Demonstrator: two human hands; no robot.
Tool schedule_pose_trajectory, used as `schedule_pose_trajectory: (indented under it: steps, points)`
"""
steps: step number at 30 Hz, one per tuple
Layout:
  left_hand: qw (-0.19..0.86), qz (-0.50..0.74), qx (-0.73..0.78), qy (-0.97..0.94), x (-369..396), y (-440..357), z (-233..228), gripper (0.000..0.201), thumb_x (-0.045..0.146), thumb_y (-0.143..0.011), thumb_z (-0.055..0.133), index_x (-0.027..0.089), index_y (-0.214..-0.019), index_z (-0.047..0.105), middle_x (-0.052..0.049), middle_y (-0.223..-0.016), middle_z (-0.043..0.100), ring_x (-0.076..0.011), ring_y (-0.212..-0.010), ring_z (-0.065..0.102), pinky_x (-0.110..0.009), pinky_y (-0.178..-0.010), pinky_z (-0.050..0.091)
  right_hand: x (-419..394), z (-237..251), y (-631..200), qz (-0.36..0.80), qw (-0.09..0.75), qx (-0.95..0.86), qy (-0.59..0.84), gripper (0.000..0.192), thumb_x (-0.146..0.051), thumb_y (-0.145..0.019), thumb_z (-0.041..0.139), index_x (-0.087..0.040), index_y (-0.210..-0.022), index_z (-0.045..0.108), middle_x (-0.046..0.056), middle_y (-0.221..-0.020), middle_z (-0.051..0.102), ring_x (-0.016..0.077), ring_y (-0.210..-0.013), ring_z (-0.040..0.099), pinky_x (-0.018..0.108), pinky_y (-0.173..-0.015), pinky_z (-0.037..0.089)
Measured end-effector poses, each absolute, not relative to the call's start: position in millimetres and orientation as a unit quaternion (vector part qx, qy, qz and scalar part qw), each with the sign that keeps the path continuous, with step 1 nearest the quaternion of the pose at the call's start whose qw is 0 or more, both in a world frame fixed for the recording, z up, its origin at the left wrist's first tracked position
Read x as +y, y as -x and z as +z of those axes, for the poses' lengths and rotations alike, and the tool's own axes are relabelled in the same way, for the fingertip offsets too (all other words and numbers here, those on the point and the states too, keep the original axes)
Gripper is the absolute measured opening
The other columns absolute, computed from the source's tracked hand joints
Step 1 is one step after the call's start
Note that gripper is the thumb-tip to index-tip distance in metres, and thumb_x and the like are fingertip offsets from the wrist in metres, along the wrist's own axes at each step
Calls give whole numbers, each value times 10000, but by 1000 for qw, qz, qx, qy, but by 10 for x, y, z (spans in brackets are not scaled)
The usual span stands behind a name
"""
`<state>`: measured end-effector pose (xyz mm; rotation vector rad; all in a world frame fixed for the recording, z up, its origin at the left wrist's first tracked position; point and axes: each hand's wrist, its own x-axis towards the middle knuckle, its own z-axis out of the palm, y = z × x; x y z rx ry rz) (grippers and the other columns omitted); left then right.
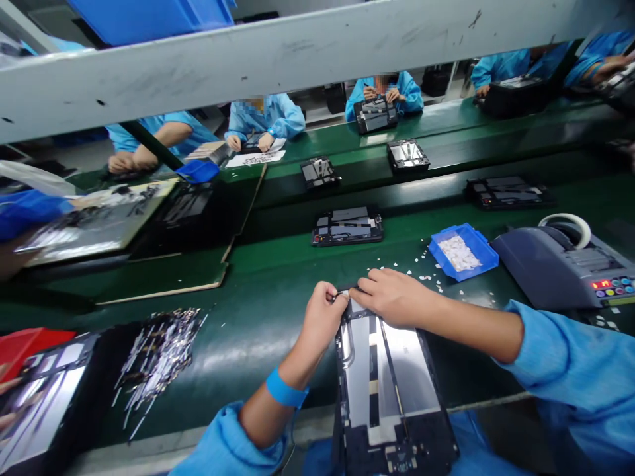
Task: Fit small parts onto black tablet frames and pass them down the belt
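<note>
An opened tablet point(387, 370), its silver battery and black ribbon cables exposed, lies lengthwise in front of me at the bench edge. My left hand point(323, 316) is closed in a pinch at its far left corner, over a small dark piece too tiny to name. On the far edge of the same tablet rests my right hand point(389, 296), fingers bent and pressed together against that edge. The fingertips of both hands nearly meet. A blue band circles my left wrist.
Right of my hands are a blue tray point(464, 252) of small white pieces, scattered bits and a tape dispenser point(565, 264). Thin strips point(161, 360) lie in a heap at left. Another opened tablet point(347, 226) sits ahead. Co-workers in blue sit across, beyond a low overhead beam point(278, 56).
</note>
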<state>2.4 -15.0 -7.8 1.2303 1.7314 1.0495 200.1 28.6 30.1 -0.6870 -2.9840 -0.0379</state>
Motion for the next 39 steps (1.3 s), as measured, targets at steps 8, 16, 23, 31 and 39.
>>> schedule_pose_trajectory:
  steps: [8,16,23,31,39]
  points:
    - [439,447,667,-403,-179,-53,-153,309,200,-769,650,212,-1034,491,27,-886,542,-128,-769,519,-252,-688,411,285,325,-1989,-30,24,-973,229,422,-124,-1020,450,-161,-1432,533,120,-1078,633,253,-932,528,371,-760,424]
    - [525,430,623,-389,-218,2,-119,472,289,-757,735,178,-1159,515,-37,-985,639,-160,-873,617,-275,-778,478,324,476,-1854,-24,-16,-975,222,435,-110,-994,475,-187,-1414,559,124,-1112,627,253,-957,577,390,-835,478]
    - [469,387,627,-486,-679,257,14,491,436,-912,592,170,-1324,570,-86,-1075,683,-223,-953,654,-383,-913,525,94,482,-2361,56,102,-878,464,371,-230,-1044,412,-145,-1326,639,152,-1143,695,271,-1025,643,423,-930,499]
    - [383,338,606,-610,-1121,51,-16,697,397,-961,540,236,-1614,357,-150,-1517,521,-305,-1453,440,-486,-1233,333,-700,483,-2597,270,134,-785,541,515,-424,-1001,530,-182,-1455,551,135,-1127,702,266,-930,681,385,-809,544]
    - [444,480,672,-348,-890,1021,199,702,451,-839,665,280,-1507,531,-51,-1470,639,-287,-1270,643,-346,-946,591,213,443,-2348,449,282,-688,496,410,-344,-967,640,-191,-1347,656,54,-1018,729,185,-880,665,324,-835,554]
